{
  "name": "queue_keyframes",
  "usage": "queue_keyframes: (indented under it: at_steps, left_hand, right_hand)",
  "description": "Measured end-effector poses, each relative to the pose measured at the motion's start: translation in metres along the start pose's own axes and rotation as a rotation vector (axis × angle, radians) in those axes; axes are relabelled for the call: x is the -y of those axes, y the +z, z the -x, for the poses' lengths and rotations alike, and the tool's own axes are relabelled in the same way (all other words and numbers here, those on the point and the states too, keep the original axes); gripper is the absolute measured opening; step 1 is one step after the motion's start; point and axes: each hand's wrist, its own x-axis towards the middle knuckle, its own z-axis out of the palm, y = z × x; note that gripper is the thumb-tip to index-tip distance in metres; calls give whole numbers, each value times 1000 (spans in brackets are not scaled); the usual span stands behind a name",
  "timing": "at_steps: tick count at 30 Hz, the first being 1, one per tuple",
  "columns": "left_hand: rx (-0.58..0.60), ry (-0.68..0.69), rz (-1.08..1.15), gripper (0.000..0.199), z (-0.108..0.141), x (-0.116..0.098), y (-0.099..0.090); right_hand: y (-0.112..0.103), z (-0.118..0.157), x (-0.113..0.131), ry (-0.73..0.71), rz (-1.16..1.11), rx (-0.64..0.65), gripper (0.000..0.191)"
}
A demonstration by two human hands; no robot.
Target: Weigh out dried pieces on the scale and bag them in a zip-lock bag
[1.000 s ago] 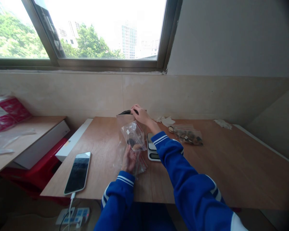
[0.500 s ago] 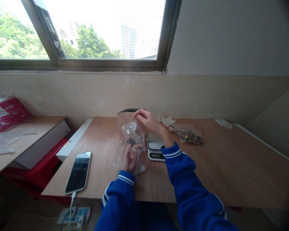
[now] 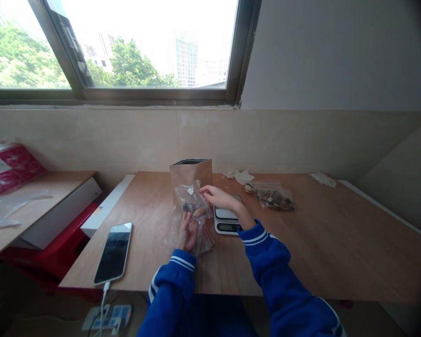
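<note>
Gripping a clear bag (image 3: 192, 200) low, the left hand (image 3: 187, 233) holds it in front of the brown pouch (image 3: 186, 173), beside the scale (image 3: 219, 228). The right hand (image 3: 221, 197) is at the bag's edge; its grip cannot be determined.

Left arm (image 3: 173, 290): blue-sleeved, running forward from the lower edge of the view, leaning slightly rightward.
Left wrist (image 3: 184, 247): showing only briefly beyond its striped cuff, nearly in line with the forearm.
Left grip (image 3: 188, 230): closed, fingers bent, pointing forward and up.
Right arm (image 3: 287, 281): also blue-sleeved, slanting forward and left from the lower right.
Right wrist (image 3: 245, 218): bare, continuing the forearm's slant.
Right grip (image 3: 221, 197): back of it uppermost, fingers (image 3: 209, 191) reaching left and drawn together; whether the tips pinch is too small to tell.
Spacing: near each other but apart, the right one farther forward.
</note>
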Motion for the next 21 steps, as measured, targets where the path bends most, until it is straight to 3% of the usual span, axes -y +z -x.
queue_keyframes:
  at_steps: [5, 11, 17, 21]
  left_hand:
    - [-76, -11, 33, 25, -2, -1, -2]
    - [-88, -9, 93, 28, -3, -1, -8]
    - [8, -33, 64, 33, -2, 0, -6]
    - [30, -32, -1, 36, -2, 2, -6]
  right_hand:
    - [2, 8, -10, -51, -210, 127, 12]
    - [10, 28, -11, -80, -265, 336, 27]
    - [16, 32, -10, -135, -96, 238, 21]
    - [16, 28, -6, -177, -106, 142, 16]
